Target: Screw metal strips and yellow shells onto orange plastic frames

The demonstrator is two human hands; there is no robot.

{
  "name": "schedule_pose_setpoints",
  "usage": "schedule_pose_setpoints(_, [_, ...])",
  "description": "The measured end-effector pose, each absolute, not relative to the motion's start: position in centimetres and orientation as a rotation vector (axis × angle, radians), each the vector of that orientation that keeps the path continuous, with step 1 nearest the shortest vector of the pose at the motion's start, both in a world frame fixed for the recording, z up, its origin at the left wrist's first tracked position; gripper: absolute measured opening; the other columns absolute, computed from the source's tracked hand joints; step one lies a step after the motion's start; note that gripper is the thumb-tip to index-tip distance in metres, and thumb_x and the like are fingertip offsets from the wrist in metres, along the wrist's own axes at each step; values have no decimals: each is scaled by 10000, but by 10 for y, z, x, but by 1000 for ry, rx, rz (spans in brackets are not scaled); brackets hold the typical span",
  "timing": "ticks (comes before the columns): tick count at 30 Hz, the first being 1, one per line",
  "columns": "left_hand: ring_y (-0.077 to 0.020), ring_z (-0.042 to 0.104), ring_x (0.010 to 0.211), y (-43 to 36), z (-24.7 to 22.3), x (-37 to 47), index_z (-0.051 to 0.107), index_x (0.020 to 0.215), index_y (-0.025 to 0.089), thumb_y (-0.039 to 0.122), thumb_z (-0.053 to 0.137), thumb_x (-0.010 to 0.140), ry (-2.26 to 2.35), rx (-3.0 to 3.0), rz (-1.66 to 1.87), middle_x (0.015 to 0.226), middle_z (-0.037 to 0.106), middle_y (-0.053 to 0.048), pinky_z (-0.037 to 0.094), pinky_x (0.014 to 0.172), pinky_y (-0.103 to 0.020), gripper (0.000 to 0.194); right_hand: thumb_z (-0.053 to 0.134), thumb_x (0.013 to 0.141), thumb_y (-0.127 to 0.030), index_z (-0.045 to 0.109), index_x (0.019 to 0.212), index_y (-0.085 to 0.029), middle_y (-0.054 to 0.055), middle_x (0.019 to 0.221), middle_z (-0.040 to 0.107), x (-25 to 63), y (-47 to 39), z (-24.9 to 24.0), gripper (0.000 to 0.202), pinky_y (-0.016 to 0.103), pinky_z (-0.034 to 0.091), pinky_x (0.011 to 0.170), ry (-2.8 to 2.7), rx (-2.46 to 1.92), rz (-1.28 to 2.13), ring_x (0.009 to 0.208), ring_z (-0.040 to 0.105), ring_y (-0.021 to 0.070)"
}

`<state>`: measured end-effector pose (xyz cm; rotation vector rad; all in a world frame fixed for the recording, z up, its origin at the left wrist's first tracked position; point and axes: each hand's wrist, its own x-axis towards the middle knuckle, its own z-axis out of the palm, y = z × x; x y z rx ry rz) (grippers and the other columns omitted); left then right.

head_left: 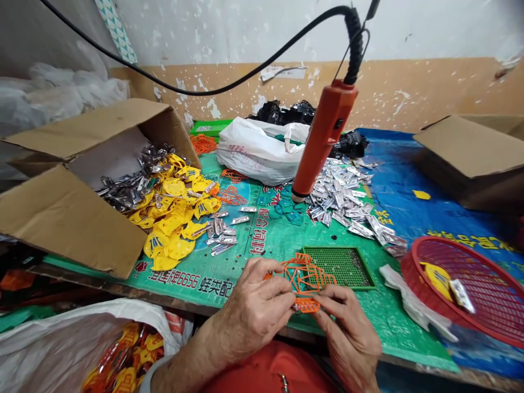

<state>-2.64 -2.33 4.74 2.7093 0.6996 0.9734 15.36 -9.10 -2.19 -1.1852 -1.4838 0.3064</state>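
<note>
Between my two hands is an orange openwork plastic piece (313, 278), held just over the table's front edge. My left hand (257, 305) pinches its left side with the fingers bent. My right hand (347, 327) grips its lower right corner between thumb and fingers. Right behind the piece lies a green tray (364, 267) with small bits in it, too small to name. An orange electric screwdriver (323, 136) hangs tip-down from a black cable above the table. Whatever my left fingertips cover is hidden.
Yellow plastic parts (176, 218) spill from a cardboard box (90, 218) at left. Silvery strip-shaped pieces (339, 191) lie heaped beyond the screwdriver, near a white bag (257, 155). A red basket (487, 289) and another box (466, 147) stand at right. A sack (53, 344) sits below left.
</note>
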Motion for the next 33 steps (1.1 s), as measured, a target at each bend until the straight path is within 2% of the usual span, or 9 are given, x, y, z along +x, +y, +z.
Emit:
schedule_pose_setpoints(9, [-185,562,885,-25,44,-30,650,773,166,145,582,861,680,2642,928,758,699,-6,362,832,-371,113,598,827,-106,652,1005,-240,43,898,595,151,-91,-17,230,272,502,652,-1557,-1212,228,810,598,158])
schedule_pose_setpoints(15, [-212,528,991,-24,46,-32,625,758,170,115,593,834,746,2540,696,780,681,4,297,907,-409,100,592,847,-158,651,888,-214,35,799,645,154,-87,-7,90,298,490,654,-1733,-1229,192,725,604,155])
schedule_pose_setpoints(18, [-207,498,931,-20,54,-33,605,735,180,139,612,820,812,2466,480,795,659,6,319,841,-375,94,591,853,-163,632,829,-207,23,764,655,154,-84,0,65,300,471,645,-1806,-1197,230,700,608,152])
schedule_pose_setpoints(23, [-161,506,827,-16,61,-32,573,724,162,83,559,793,793,2263,227,808,624,-5,358,749,-286,105,573,871,-166,602,813,-199,12,752,642,153,-80,14,73,308,435,673,-1882,-1160,313,686,590,144])
schedule_pose_setpoints(26, [-130,505,695,-15,58,-30,586,705,154,115,563,761,898,2040,119,753,595,0,349,611,-236,73,565,875,-159,590,812,-189,14,759,627,153,-78,18,74,315,406,689,-1921,-1143,354,690,571,141])
schedule_pose_setpoints(28, [-112,469,617,-14,56,-29,612,776,160,150,556,768,906,1936,79,710,554,19,322,549,-223,57,554,881,-161,576,790,-183,15,760,619,153,-77,19,96,321,387,698,-1933,-1141,392,695,558,141])
schedule_pose_setpoints(30, [-114,464,631,-14,56,-29,627,833,170,170,530,799,802,1924,83,714,535,23,328,568,-222,103,551,888,-178,562,774,-181,9,756,609,153,-76,19,115,322,377,711,-1924,-1138,475,699,548,136])
schedule_pose_setpoints(33, [-130,481,709,-15,57,-30,629,757,178,180,465,850,657,1942,109,746,544,7,347,652,-235,189,576,887,-238,558,758,-184,-8,747,594,154,-76,20,141,322,379,750,-1865,-1126,657,721,548,127])
